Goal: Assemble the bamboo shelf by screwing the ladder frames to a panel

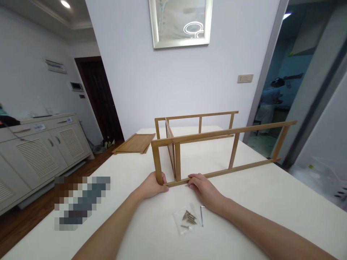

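A light wooden frame (206, 137) of thin rails and uprights stands on the white table (271, 195), its near side running from centre to right. My left hand (153, 185) is closed round the near left corner post at its foot. My right hand (203, 187) rests with fingers pressed on the bottom rail just right of that corner. Close in front of my hands lie several screws (189, 216) on a clear plastic bag and a small metal hex key (202, 215).
A flat wooden panel (135, 143) lies at the table's far left corner. White cabinets (40, 144) line the left wall beside a dark door. A framed picture hangs on the wall ahead. Through the doorway at right a person (271, 99) stands in another room.
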The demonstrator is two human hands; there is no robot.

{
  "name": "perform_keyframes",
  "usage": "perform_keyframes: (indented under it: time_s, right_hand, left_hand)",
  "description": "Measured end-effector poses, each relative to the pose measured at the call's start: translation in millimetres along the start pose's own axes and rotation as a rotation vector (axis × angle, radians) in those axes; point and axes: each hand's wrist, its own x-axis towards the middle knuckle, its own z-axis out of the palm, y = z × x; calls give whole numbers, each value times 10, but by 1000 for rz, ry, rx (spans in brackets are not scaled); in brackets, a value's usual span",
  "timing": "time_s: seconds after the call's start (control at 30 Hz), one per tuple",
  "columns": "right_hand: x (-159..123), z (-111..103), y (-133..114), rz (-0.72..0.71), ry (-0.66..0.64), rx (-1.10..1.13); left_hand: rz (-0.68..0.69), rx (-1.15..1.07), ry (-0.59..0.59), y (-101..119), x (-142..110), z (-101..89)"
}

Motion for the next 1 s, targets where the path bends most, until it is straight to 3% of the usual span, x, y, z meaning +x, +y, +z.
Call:
perform_keyframes:
  time_s: [0.53, 0.7, 1.0]
  right_hand:
    - [-32, -13, 13, -2, 69, -7]
    - [-46, -30, 3, -1, 90, -5]
    - [-40, -56, -28, -14, 111, 3]
  left_hand:
    - [3, -52, 57, 24, 19, -31]
    - [35, -242, 33, 22, 37, -17]
    - [-34, -572, -35, 35, 26, 43]
